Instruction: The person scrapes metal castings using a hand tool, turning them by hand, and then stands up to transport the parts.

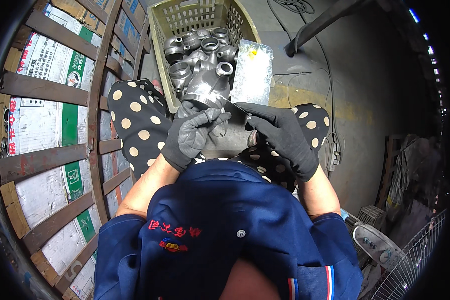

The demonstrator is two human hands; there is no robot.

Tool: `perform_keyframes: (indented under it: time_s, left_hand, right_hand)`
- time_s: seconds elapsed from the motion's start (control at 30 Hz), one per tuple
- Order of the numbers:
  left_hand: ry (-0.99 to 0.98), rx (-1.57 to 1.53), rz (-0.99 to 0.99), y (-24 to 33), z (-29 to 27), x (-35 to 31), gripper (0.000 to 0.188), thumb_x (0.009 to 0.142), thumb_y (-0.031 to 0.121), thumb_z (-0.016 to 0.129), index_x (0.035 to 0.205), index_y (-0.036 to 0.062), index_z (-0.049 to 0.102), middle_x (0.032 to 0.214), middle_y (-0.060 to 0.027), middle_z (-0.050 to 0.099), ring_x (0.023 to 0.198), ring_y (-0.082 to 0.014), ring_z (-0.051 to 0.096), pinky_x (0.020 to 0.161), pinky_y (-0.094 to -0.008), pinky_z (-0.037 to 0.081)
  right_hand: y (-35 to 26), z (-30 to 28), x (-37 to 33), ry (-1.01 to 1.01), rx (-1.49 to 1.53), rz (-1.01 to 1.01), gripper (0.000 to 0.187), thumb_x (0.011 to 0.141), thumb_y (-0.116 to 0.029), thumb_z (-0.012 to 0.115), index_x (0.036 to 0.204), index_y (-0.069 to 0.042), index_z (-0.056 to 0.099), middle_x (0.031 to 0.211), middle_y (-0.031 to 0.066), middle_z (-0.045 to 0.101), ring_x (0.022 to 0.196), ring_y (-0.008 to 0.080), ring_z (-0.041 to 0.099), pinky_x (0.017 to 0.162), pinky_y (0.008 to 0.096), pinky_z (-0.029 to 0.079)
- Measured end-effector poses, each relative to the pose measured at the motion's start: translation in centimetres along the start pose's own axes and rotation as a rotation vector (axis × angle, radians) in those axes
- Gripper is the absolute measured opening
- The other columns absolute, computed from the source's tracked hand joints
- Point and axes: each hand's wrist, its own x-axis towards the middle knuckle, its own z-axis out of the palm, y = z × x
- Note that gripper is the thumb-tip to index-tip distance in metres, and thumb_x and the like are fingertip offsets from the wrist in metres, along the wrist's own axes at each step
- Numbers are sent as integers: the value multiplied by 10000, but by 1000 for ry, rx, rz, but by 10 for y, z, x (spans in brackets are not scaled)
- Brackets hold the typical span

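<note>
My left hand [191,132], in a grey-black glove, is closed at the threaded lower rim of a grey metal pipe fitting [208,86]. The fitting has a wide body and a short round neck at its upper right. In my black-gloved right hand [283,134] is a thin pointed metal tool [231,103]. Its tip reaches toward the fitting's rim; whether it touches cannot be made out. Just beyond, several similar metal fittings [180,74] lie piled in a yellowish plastic crate [157,47].
A pale, scuffed board [252,72] with a yellow spot rests at the crate's right side. Slatted metal racking [96,95] with cartons stands close on my left. A dark post [325,24] and cables [330,85] are at right. A wire fan guard [410,257] sits lower right.
</note>
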Motion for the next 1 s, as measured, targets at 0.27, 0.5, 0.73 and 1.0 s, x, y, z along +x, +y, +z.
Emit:
perform_keyframes:
  time_s: [0.27,0.5,0.73,1.0]
  left_hand:
    - [45,-88,-45,0,3,-2,287,885,-102,560,1150,-35,472,1020,-162,624,973,-320,669,862,-376,573]
    - [39,17,-83,-5,-14,0,341,927,-86,486,1264,-34,485,1155,-146,609,1055,-219,637,955,-310,531]
    - [68,115,23,-6,-9,-8,211,907,-62,567,1103,-23,502,1016,-125,626,932,-222,675,809,-290,570]
    - [46,32,-36,-3,-3,-2,201,892,-82,561,1087,-57,523,1027,-154,623,966,-271,672,861,-329,569]
  right_hand:
    - [5,16,3,217,-176,-299,341,884,-142,568,1214,-113,650,984,155,695,858,303,668,783,356,521]
    - [-4,20,2,221,-497,-329,364,867,-128,575,1226,-146,631,831,125,641,789,311,627,692,388,501]
    - [-5,11,1,180,-441,-357,357,863,-118,584,1215,-144,639,830,140,628,778,308,623,686,393,493]
    - [1,18,3,234,-365,-341,359,866,-96,568,1213,-148,645,839,151,636,768,319,621,693,396,492]
